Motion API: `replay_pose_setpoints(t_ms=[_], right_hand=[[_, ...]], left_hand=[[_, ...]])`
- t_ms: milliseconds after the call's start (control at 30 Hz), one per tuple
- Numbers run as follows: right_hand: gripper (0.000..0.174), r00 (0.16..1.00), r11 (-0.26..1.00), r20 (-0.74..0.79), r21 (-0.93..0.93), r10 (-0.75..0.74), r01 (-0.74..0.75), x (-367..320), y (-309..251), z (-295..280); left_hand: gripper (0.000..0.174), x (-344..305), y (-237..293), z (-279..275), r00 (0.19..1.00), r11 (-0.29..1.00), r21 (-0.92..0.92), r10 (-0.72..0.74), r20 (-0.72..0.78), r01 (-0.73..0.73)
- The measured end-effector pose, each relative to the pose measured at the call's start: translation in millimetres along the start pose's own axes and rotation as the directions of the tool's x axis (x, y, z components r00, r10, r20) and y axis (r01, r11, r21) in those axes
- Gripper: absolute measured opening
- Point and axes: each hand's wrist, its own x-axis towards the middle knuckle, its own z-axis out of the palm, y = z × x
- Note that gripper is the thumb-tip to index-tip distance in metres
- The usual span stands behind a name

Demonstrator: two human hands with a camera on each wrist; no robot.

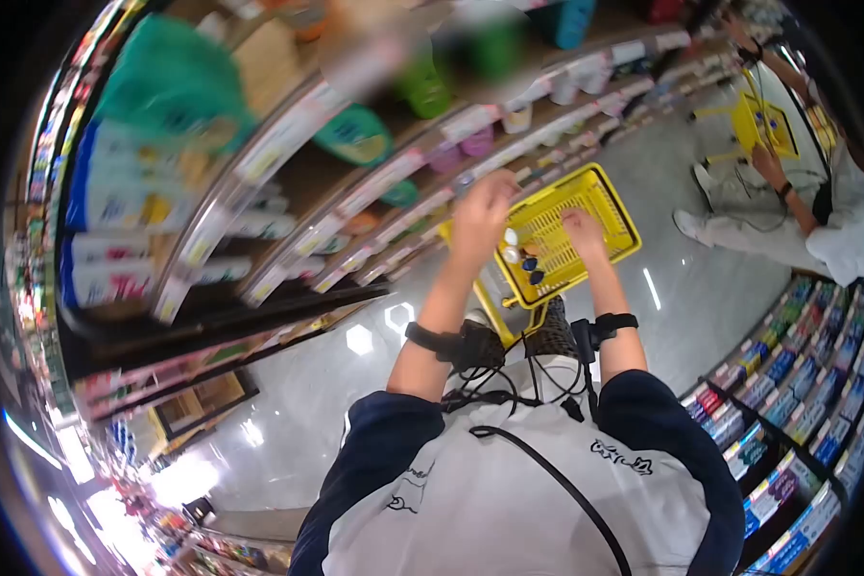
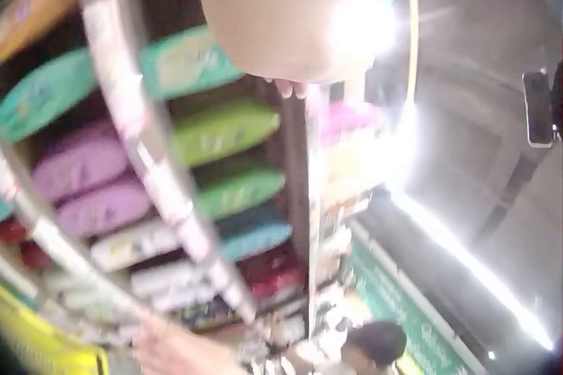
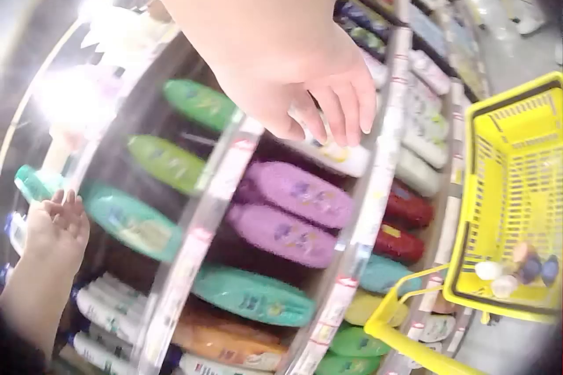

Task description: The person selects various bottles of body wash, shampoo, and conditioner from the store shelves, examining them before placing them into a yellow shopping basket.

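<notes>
My left hand (image 1: 482,219) is raised beside the shelves, its fingers loosely bent. In the right wrist view, the left hand (image 3: 58,233) overlaps a teal bottle (image 3: 37,183) close by its fingertips; in the left wrist view it fills the top, most fingers hidden. My right hand (image 1: 584,233) hangs over the yellow basket (image 1: 620,206) in the head view, fingers relaxed around nothing. In the right wrist view, that right hand (image 3: 303,85) appears in front of purple bottles (image 3: 303,195). Several small containers with white and dark blue tops (image 1: 534,264) lie inside the basket.
Shelves with price strips (image 3: 339,305) carry teal, green and orange bottles (image 3: 230,340) along the left. Packaged boxes (image 1: 787,403) line a low display at the right. Another person (image 1: 840,206) stands at the far right near a second yellow basket (image 1: 763,125).
</notes>
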Motion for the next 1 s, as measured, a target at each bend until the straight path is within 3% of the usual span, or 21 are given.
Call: replay_pose_setpoints(t_ms=[33, 67, 100, 133, 200, 267, 333, 433, 500, 567, 633, 667, 700, 767, 867, 933, 1000], right_hand=[[0.027, 0.999, 0.999, 0.017, 0.024, 0.03, -0.03, 1.0, 34.7, 7.1], [0.026, 0.998, 0.999, 0.048, -0.004, 0.042, -0.042, -2.3, 65.3, 14.2], [0.024, 0.995, 0.998, 0.081, -0.031, 0.05, -0.048, -6.4, 95.5, 22.8], [0.023, 0.977, 0.984, 0.13, 0.036, 0.167, -0.173, -13.2, 130.1, 36.2], [0.02, 0.898, 0.926, 0.281, 0.067, 0.339, -0.371, -30.5, 187.8, 60.6], [0.019, 0.81, 0.9, 0.434, -0.003, 0.393, -0.435, -31.4, 214.5, 75.5], [0.022, 0.728, 0.898, 0.558, -0.078, 0.399, -0.433, -33.1, 226.1, 92.3], [0.031, 0.408, 0.569, 0.688, -0.007, 0.599, -0.822, -26.1, 199.4, 109.1], [0.044, 0.247, 0.459, 0.801, -0.039, 0.546, -0.888, -27.4, 222.3, 143.3], [0.049, 0.499, 0.839, 0.833, 0.081, 0.24, -0.538, -52.6, 291.8, 201.4], [0.051, 0.418, 0.732, 0.855, 0.068, 0.307, -0.678, -41.4, 261.0, 191.4], [0.052, 0.378, 0.708, 0.867, 0.041, 0.326, -0.705, -38.7, 254.9, 192.8], [0.052, 0.338, 0.684, 0.876, 0.012, 0.344, -0.729, -35.9, 248.2, 193.8], [0.049, 0.287, 0.559, 0.861, 0.003, 0.421, -0.829, -35.6, 250.7, 203.7], [0.042, 0.284, 0.587, 0.775, -0.136, 0.565, -0.798, -38.8, 266.9, 216.0], [0.033, 0.291, 0.587, 0.764, -0.138, 0.576, -0.798, -38.5, 273.1, 215.5], [0.024, 0.428, 0.676, 0.677, -0.141, 0.599, -0.723, -35.1, 284.2, 214.0]], left_hand=[[0.024, -1.6, -29.0, 30.6, 0.968, 0.997, 0.072, -0.056, 0.246, 0.04], [0.029, -13.4, -71.7, 60.9, 0.874, 0.987, 0.148, -0.125, 0.469, 0.062], [0.027, -32.8, -115.5, 90.2, 0.811, 0.962, 0.112, -0.27, 0.519, 0.248], [0.027, -55.8, -154.5, 114.5, 0.72, 0.9, 0.09, -0.398, 0.569, 0.426], [0.029, -90.6, -204.7, 138.4, 0.593, 0.83, 0.285, -0.545, 0.593, 0.479], [0.031, -131.3, -227.9, 137.7, 0.55, 0.717, 0.382, -0.694, 0.465, 0.583], [0.032, -164.2, -266.2, 137.1, 0.568, 0.739, 0.411, -0.673, 0.474, 0.534], [0.032, -180.6, -271.5, 133.0, 0.485, 0.653, 0.525, -0.757, 0.437, 0.547], [0.035, -183.0, -265.5, 126.9, 0.42, 0.545, 0.591, -0.838, 0.349, 0.595], [0.041, -207.7, -279.6, 127.8, 0.361, 0.444, 0.561, -0.896, 0.259, 0.699], [0.039, -217.6, -272.6, 134.3, 0.382, 0.411, 0.598, -0.906, 0.184, 0.688], [0.029, -222.4, -271.3, 136.1, 0.45, 0.467, 0.506, -0.878, 0.166, 0.725], [0.028, -247.6, -290.9, 140.8, 0.567, 0.594, 0.536, -0.788, 0.24, 0.599], [0.033, -211.8, -251.0, 141.5, 0.288, 0.384, 0.467, -0.92, 0.266, 0.796], [0.03, -215.8, -243.0, 148.5, 0.45, 0.524, 0.399, -0.852, 0.269, 0.753], [0.03, -203.3, -234.2, 145.9, 0.469, 0.539, 0.387, -0.842, 0.266, 0.748], [0.03, -190.1, -218.8, 138.2, 0.435, 0.502, 0.386, -0.864, 0.252, 0.774]])
